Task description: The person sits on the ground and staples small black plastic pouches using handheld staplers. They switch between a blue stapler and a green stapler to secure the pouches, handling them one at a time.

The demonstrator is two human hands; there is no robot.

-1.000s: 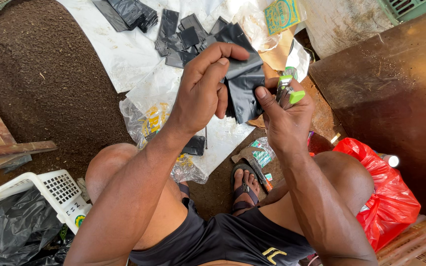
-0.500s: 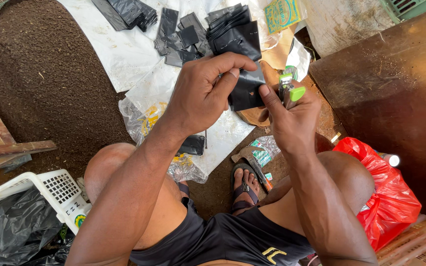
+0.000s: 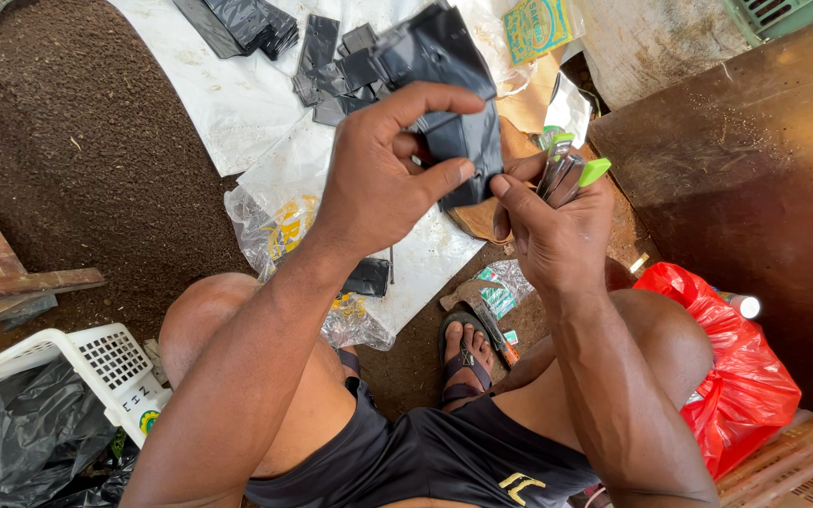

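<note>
My left hand (image 3: 383,174) pinches a small black plastic bag (image 3: 449,103) between thumb and fingers and holds it up in front of me. My right hand (image 3: 552,230) grips a metal stapler with a green handle (image 3: 566,171), and its thumb and forefinger touch the bag's lower edge. More black bags (image 3: 331,66) lie scattered on a white sheet (image 3: 228,94) on the ground beyond my hands.
Dark soil (image 3: 77,160) covers the ground at left. A white basket with black plastic (image 3: 58,376) stands at lower left, a red plastic bag (image 3: 741,376) at right. A clear bag with a yellow print (image 3: 279,230) lies by my knee. A brown board (image 3: 745,198) lies at right.
Both hands have brought the black bag closer together and higher; the bag now stands upright between my fingers, folded at its lower edge.
</note>
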